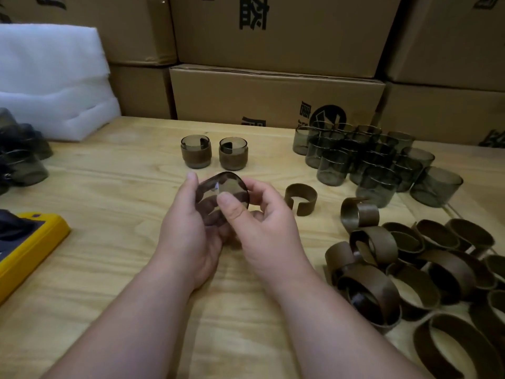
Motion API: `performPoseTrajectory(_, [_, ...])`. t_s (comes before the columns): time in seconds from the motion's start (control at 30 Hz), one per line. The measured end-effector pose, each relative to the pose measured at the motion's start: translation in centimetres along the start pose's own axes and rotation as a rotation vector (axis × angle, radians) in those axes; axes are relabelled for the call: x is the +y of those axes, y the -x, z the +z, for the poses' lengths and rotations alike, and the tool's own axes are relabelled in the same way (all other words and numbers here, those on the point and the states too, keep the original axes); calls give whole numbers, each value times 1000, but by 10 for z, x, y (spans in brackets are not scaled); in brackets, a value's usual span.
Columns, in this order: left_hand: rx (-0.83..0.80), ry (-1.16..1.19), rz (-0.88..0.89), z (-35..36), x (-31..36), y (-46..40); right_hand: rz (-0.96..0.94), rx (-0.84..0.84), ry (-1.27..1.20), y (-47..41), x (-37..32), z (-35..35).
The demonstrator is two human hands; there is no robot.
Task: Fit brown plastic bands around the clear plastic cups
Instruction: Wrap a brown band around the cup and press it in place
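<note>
Far left: dark cups (19,157) are lying at the tabletop (114,203) edge, white foam (52,80) behind them, a yellow case (30,250) nearer me.

Centre, I'm holding one clear cup (221,198) up over the tabletop with both hands, its round face tilted toward the camera. My left hand (188,236) is gripping it from the left, fingers curled round the side, one fingertip showing above the rim. My right hand (262,222) is gripping it from the right, thumb pressing on the cup's face, other fingers curled behind. A brown band seems to be sitting on the held cup, but I can't tell for sure through the hands.

Behind the hands, two banded cups (214,154) are standing upright side by side, just apart.

Right of my hands, one open band (300,199) is standing alone on its edge, gap toward me.

Far right: bare cups (377,162) are clustered at the back, mostly upright; a pile of bands (426,269) is lying in front of them, overlapping.

Cardboard boxes (273,94) are stacked behind the tabletop.
</note>
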State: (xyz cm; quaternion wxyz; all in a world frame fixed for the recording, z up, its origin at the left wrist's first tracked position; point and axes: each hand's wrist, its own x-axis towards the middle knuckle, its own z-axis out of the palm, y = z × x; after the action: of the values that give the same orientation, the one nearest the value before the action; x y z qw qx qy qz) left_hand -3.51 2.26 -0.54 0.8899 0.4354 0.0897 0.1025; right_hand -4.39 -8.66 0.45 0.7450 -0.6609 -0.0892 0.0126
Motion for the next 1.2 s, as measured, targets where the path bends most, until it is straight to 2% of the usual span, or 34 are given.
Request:
performPoseTrajectory(0.17, [-37, -58, 5, 5, 7, 7, 119, 27, 9, -1, -9, 5])
performPoseTrajectory(0.33, [-87, -195, 8, 11, 7, 16, 138, 134, -37, 0, -12, 3])
performPoseTrajectory(0.53, [-126, -170, -4, 12, 9, 18, 125, 197, -115, -1, -10, 2])
performPoseTrajectory(0.77, [-47, 61, -103, 6, 13, 8, 62, 87, -97, -1, -8, 3])
performPoseTrajectory(1.2, [50, 123, -97, 6, 11, 2, -43, -101, -68, -1, -2, 0])
